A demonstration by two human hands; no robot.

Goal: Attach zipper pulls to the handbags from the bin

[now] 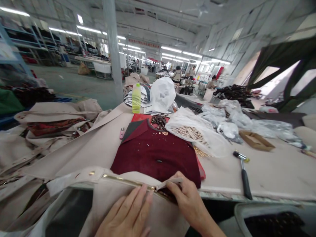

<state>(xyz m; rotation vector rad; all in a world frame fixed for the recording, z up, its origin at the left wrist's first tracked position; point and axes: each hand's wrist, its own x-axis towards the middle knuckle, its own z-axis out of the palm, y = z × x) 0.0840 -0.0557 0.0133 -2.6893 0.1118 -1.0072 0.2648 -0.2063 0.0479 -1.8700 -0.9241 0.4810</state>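
A beige garment piece point(98, 197) with a gold zipper point(118, 179) lies over the table's front edge. My left hand point(130, 210) rests flat on it, fingers stretched out, the tips just below the zipper. With thumb and forefinger, my right hand point(185, 194) pinches a beige fabric zipper pull point(170, 182) attached to the gold slider point(153, 188). The zipper's right part runs under my right hand and is partly hidden. Behind both hands is a folded maroon cloth point(158, 151) with a small dark piece point(159, 161) and tiny bright bits on it.
A hammer point(243, 176) lies at the right. A white bag point(195, 131) of beige strips, loose gold fittings point(201, 152) and a cardboard tray point(256, 141) are behind. A yellow-green bottle point(136, 98) stands at the back, pink snips point(121, 133) nearer. Beige garments point(56, 115) are heaped left.
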